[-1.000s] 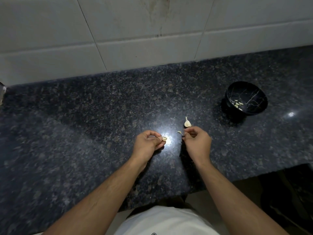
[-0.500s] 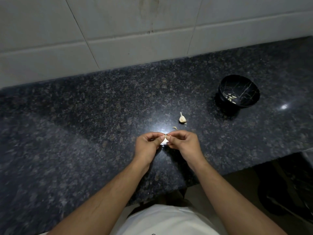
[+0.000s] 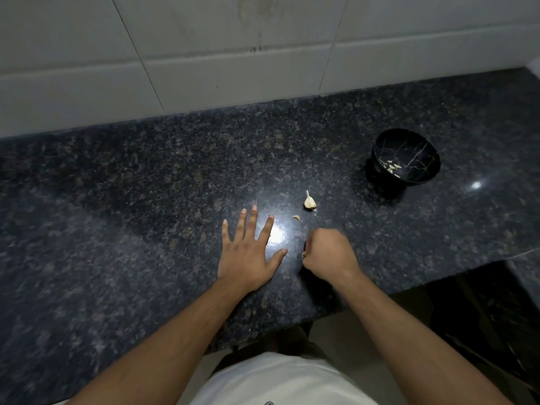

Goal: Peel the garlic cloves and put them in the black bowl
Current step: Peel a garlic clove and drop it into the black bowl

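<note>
Left hand (image 3: 248, 252) lies flat, fingers spread, on the worktop (image 3: 146, 200); right hand (image 3: 328, 254) is fisted, seemingly around a garlic clove (image 3: 303, 254). Carry it gently to the black bowl (image 3: 406, 156).

You have nothing to read here: no text, label, brand, number or sign shows on anything in view. At the bottom edge, the white shirt (image 3: 280, 381) carries a small dark mark, but it is cut off by the frame and too small for you to tell whether it is lettering.
</note>
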